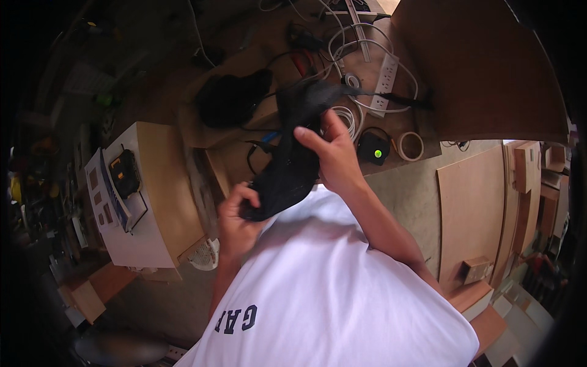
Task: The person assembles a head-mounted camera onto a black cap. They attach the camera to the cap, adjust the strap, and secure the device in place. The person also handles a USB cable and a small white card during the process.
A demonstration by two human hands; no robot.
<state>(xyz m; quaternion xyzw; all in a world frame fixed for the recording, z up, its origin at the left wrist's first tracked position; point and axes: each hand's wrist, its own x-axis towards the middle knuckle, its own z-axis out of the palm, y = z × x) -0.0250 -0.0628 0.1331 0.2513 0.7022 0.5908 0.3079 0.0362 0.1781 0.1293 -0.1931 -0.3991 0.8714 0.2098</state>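
Observation:
A black fabric piece with straps (287, 165) hangs between my two hands in front of my white shirt; its exact kind cannot be told. My left hand (237, 214) is closed on its lower left end. My right hand (336, 156) pinches its right side higher up, thumb on top. The piece's upper part is blurred, and a thin black strap (391, 96) trails from it to the right across the bench (400, 125). Beyond my left hand lies a dark cloth bundle (232, 98). A coil of white cable (343, 120) sits right behind my right hand.
On the bench are a white power strip (385, 82), a tape roll (410, 146) and a black device with a green spot (374, 147). A brown board (483, 67) rises at the far right. A pale box (162, 196) carries a yellow-black tool (125, 174). Plywood (471, 208) lies right.

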